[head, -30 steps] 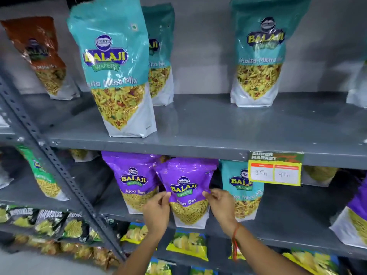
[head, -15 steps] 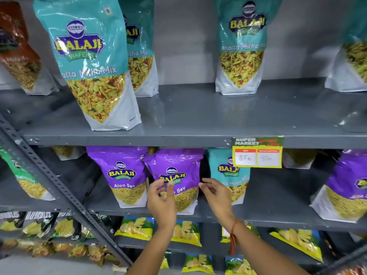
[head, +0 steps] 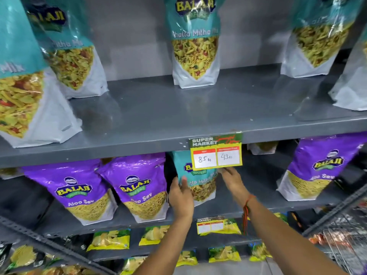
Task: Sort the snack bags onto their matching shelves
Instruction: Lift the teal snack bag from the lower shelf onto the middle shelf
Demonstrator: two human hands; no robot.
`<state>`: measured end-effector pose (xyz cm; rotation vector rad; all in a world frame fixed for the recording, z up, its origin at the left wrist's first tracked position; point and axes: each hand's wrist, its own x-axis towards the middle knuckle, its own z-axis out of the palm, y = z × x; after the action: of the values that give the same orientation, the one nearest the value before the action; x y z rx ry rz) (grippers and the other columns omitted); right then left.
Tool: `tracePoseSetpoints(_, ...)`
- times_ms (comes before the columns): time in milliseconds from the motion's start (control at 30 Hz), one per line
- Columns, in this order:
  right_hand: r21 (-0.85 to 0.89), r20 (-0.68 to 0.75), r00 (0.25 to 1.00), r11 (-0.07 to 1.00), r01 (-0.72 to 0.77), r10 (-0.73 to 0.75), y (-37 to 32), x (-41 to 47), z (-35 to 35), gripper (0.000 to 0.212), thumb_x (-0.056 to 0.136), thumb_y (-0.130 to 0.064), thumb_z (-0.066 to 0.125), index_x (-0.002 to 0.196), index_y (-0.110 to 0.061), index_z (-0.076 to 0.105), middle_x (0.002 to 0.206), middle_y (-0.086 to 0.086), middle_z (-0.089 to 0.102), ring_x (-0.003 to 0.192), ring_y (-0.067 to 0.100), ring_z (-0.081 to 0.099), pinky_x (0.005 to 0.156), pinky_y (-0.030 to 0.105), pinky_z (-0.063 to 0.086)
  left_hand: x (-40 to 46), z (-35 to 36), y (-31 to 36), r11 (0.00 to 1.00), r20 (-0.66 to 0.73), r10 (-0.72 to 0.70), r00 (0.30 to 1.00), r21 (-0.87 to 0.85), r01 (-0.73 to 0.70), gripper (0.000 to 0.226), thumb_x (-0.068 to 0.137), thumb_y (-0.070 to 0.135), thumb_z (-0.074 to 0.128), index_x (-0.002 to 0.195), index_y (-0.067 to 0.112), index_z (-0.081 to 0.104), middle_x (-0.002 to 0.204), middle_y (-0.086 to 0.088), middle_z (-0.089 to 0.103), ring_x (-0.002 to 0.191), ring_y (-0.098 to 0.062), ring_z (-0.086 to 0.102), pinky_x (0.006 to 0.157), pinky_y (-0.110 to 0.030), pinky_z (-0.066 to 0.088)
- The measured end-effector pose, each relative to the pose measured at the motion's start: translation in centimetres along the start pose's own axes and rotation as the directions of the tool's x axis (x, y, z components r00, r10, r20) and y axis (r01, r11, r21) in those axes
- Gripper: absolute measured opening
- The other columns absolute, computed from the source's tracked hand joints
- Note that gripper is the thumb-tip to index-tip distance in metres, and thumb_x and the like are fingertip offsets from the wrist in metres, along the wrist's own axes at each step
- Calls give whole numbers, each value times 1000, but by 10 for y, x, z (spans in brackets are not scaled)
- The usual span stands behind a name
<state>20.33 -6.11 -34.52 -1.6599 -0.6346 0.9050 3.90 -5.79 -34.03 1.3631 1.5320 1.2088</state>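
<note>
A teal Khatta Mitha Mix bag (head: pixel 200 183) stands on the middle shelf (head: pixel 262 197), beside two purple Aloo Sev bags (head: pixel 79 193) (head: pixel 141 187). My left hand (head: pixel 181 197) grips the teal bag's left edge, thumb across its front. At the bag's right edge, my right hand (head: pixel 232 181) presses in just under the price tag (head: pixel 216 153). That tag hides the bag's upper right part. Several matching teal bags (head: pixel 195 46) stand on the upper shelf (head: pixel 178 116). Another purple bag (head: pixel 317 169) stands at the right of the middle shelf.
The upper shelf has bare grey surface between its teal bags. Small yellow chip packets (head: pixel 109 239) fill the lower shelves. A slotted grey upright (head: pixel 59 253) crosses the lower left, and a wire rack (head: pixel 341 235) stands at the lower right.
Both hands left the purple Aloo Sev bag and moved right onto the teal bag. The view shifted right and closer to the shelves.
</note>
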Motion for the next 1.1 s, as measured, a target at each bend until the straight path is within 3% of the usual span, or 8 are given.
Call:
tracePoseSetpoints(167, -156, -27, 983, 972, 178, -184, 7, 8, -2, 30, 93, -10, 67, 96, 20, 67, 106, 33, 74, 105, 32, 71, 88, 59, 54, 6, 9, -8, 998, -77, 55, 996, 30, -53, 29, 98, 25, 48, 95, 1, 65, 87, -16, 72, 72, -23, 62, 54, -17, 37)
tracePoseSetpoints(267, -251, 25, 941, 909, 331, -336, 11, -1, -10, 23, 93, -7, 65, 80, 12, 71, 82, 13, 77, 67, -9, 65, 65, 28, 51, -1, 6, -10, 998, -78, 67, 995, 27, -65, 28, 98, 23, 50, 88, 0, 63, 77, -17, 68, 64, -21, 54, 50, -16, 31)
tracePoseSetpoints(367, -308, 45, 923, 874, 377, -382, 12, -20, -22, 22, 94, -11, 64, 82, 1, 79, 76, 4, 78, 59, -15, 59, 58, 20, 45, -20, -2, -11, 998, -37, 60, 998, -33, -61, 27, 98, 27, 50, 90, 8, 67, 75, 0, 67, 66, -13, 60, 55, -23, 39)
tracePoseSetpoints(433, -346, 43, 911, 850, 398, -409, 17, -39, -32, 31, 92, -21, 64, 73, 1, 74, 68, 11, 75, 59, -6, 53, 56, 31, 47, -38, -10, -11, 997, -24, 51, 998, -52, -52, 25, 97, 27, 51, 88, 11, 68, 72, 6, 66, 63, 0, 57, 56, -17, 39)
tracePoseSetpoints(533, -351, 45, 898, 835, 424, -437, 31, -72, -49, 52, 86, -41, 56, 65, 7, 58, 62, 28, 61, 61, 6, 41, 53, 32, 37, -72, -29, -15, 995, 9, 70, 998, -66, -69, 28, 95, 33, 53, 75, 17, 64, 60, 4, 59, 56, -10, 51, 55, -29, 37)
tracePoseSetpoints(767, -335, 92, 850, 788, 517, -519, 27, -182, -79, 57, 85, -50, 52, 74, 4, 66, 68, 21, 68, 61, 3, 47, 56, 44, 50, -150, -101, 0, 969, 106, 81, 991, -241, -53, 22, 87, 42, 63, 74, 27, 71, 68, 6, 69, 64, -15, 58, 63, -38, 48)
tracePoseSetpoints(933, -156, 64, 743, 729, 667, -666, -42, -229, -81, 67, 88, -62, 54, 70, 1, 66, 61, 13, 63, 65, 2, 47, 55, 45, 47, -157, -143, 81, 861, 52, 234, 971, -474, -182, 32, 90, -1, 58, 58, 4, 58, 45, 16, 50, 49, 7, 40, 50, -7, 34)
tracePoseSetpoints(1100, -153, -86, 544, 550, 821, -835, -162, -235, -73, 55, 86, -44, 58, 73, 9, 68, 71, 31, 66, 71, 3, 47, 60, 45, 50, -110, -170, 180, 736, 2, 427, 904, -582, -346, 33, 93, 19, 60, 68, -3, 54, 68, -1, 46, 70, -11, 38, 64, -30, 34)
